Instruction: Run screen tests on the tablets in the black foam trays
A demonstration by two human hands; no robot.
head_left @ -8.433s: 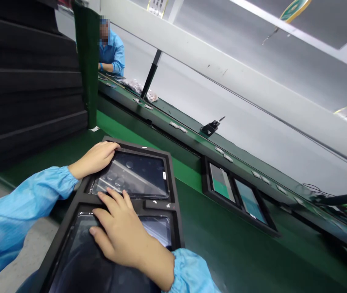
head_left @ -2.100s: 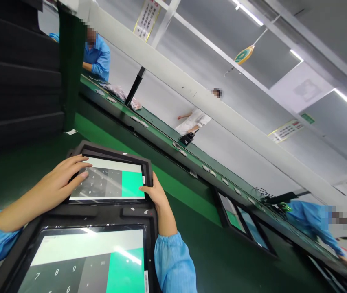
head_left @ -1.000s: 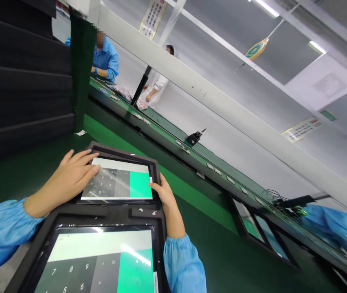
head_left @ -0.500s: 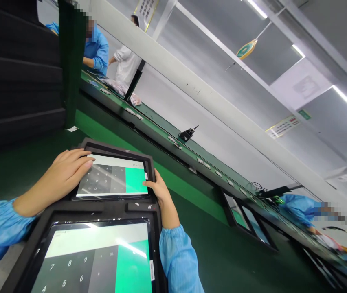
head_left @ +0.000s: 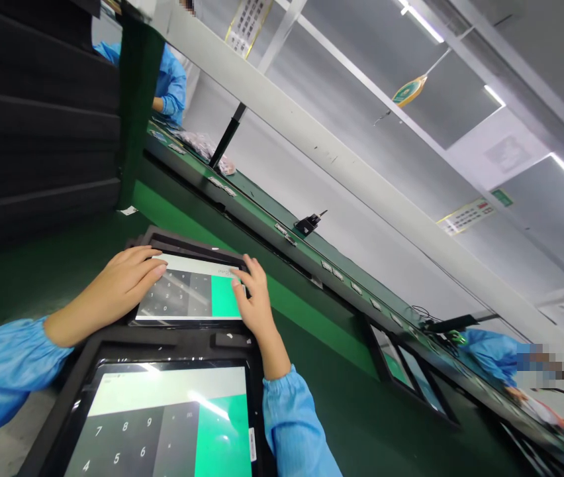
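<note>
A black foam tray [head_left: 183,339] lies on the green belt and carries two lit tablets. The far tablet [head_left: 187,296] shows a grey keypad and a green panel. My left hand [head_left: 123,285] lies flat on that tablet's left edge, fingers stretched over the keypad. My right hand [head_left: 251,298] rests on its right edge, fingers spread, fingertips touching the green panel and the upper right corner. The near tablet [head_left: 163,424] shows the same keypad screen and nothing touches it. Both of my arms wear blue sleeves.
A tall stack of black foam trays [head_left: 34,126] stands at the left. Another tray with two lit tablets [head_left: 408,377] lies farther along the belt [head_left: 361,424]. People in blue coats work at the far left [head_left: 170,83] and the right [head_left: 495,348]. A green rail [head_left: 282,225] carries small parts.
My right hand has moved from gripping the far tablet's right side up onto its screen, fingers now spread on the green panel. My left hand stays on the left edge.
</note>
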